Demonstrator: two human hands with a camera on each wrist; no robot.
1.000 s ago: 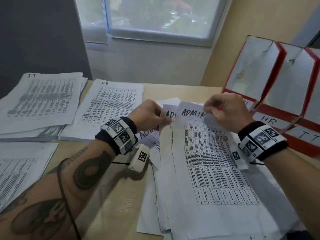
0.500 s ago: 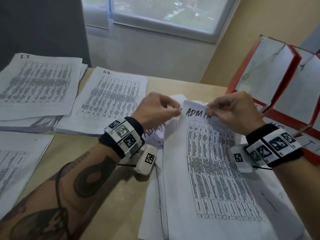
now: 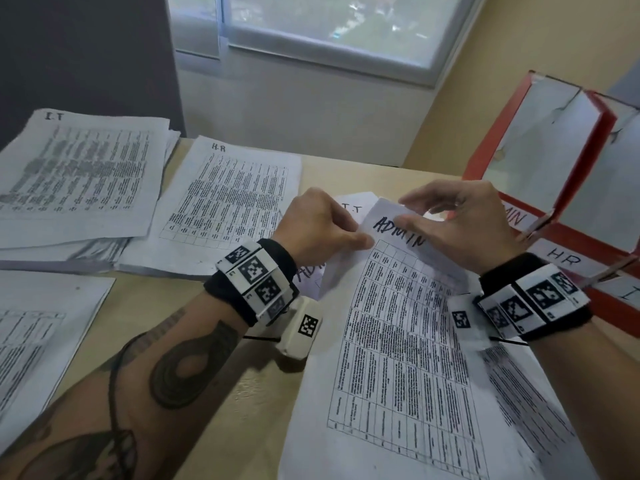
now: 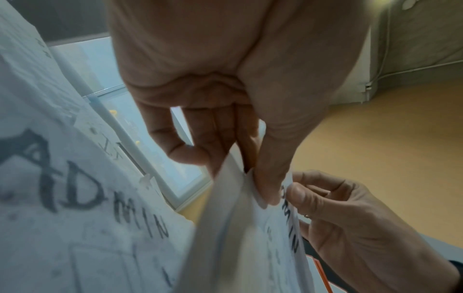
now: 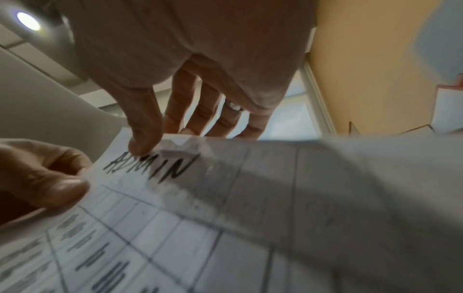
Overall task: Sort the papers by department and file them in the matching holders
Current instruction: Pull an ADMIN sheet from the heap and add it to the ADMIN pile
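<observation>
1. The left hand [image 3: 320, 225] pinches the top left corner of a paper [image 3: 398, 341] marked ADMIN, with the thumb on top and the fingers curled under it.
2. The right hand [image 3: 460, 220] pinches the top edge of the same paper, thumb on the front by the word ADMIN and fingers behind the edge.
3. In the left wrist view the left thumb [image 4: 270, 178] presses the sheet, and the right hand [image 4: 350, 228] is just beside it.
4. In the right wrist view the right thumb [image 5: 145, 126] sits on the paper [image 5: 225, 228] right above the word.
5. The top of the paper is lifted a little off a loose pile of papers [image 3: 536, 410] on the table [image 3: 194, 341].
6. One sheet in that pile shows I.T at its top.
7. A pile marked I.T [image 3: 79, 174] lies far left, and a pile marked H.R [image 3: 228, 202] lies beside it.
8. 1 more pile [image 3: 38, 334] lies near the left edge.
9. Red holders [image 3: 540, 161] stand on the right, with labels ADMIN and HR.
</observation>
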